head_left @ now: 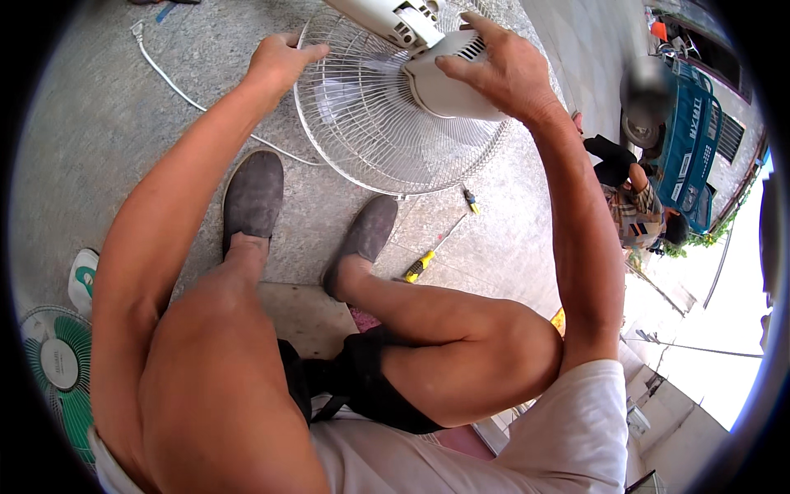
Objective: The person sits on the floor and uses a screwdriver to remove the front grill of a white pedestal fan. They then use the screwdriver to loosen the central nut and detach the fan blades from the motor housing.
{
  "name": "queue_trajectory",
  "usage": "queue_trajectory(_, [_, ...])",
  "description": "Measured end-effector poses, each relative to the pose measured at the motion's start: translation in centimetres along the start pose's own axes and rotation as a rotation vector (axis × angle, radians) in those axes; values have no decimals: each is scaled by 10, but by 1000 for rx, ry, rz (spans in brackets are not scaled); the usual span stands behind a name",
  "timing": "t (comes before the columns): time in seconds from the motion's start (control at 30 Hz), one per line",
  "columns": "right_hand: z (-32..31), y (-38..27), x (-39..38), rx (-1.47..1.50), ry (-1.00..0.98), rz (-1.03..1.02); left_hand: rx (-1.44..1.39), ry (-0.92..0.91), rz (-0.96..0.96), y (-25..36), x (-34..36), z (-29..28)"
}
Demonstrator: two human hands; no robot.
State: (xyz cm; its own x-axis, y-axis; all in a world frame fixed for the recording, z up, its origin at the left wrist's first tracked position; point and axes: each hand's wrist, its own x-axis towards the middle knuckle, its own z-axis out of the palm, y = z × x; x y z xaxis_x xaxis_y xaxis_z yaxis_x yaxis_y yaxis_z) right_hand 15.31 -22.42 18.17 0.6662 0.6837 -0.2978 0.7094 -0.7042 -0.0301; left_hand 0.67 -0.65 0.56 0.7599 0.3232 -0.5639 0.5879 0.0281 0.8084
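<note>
An electric fan lies on the floor in front of me, its round wire guard [362,132] facing down and its cream motor housing [453,86] on top. At the guard's left rim, my left hand [284,64] grips the wires, thumb over the edge. My right hand [510,74] curves round the motor housing, thumb and forefinger spread across it. Part of the cream neck [378,18] runs off the top edge. A yellow-handled screwdriver [420,265] and a smaller short screwdriver [471,202] lie on the floor near the guard.
A white power cord [173,81] with a plug crosses the floor at left. Another fan with green blades [78,362] stands at the far left, by a white and green object [83,280]. To the right are a seated person [638,210] and a blue vehicle [691,140].
</note>
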Motion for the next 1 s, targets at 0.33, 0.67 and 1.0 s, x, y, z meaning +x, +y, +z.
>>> queue_trajectory(0.33, [-2,8,-3,735,-23,194,326,181,1062,84,-99,37])
queue_trajectory(0.67, [-8,21,-5,910,214,221,721,-199,904,156,-59,91])
queue_trajectory(1.0, [191,81,-262,555,320,1293,837,-226,1039,147,-40,82])
